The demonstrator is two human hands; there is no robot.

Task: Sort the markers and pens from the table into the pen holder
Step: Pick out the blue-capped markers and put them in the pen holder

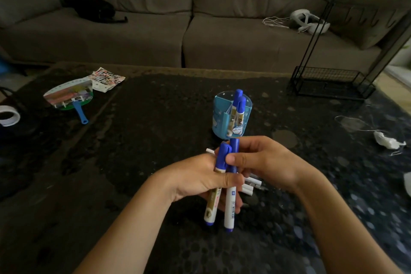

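Centrally, two blue-capped markers (pixel 230 193) are gripped upright by the left hand (pixel 198 181), one cap pinched by the right hand (pixel 262 160); farther off, the pen holder (pixel 224 118) stands holding two more.

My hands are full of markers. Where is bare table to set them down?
Free: the wide dark stretch between the fan and the pen holder, and the table left of the left hand. Crowded: white pens under the right hand.

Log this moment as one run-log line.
left hand: holds two blue-capped markers | right hand: pinching one's cap | pen holder: two markers inside | table: white pens under hands
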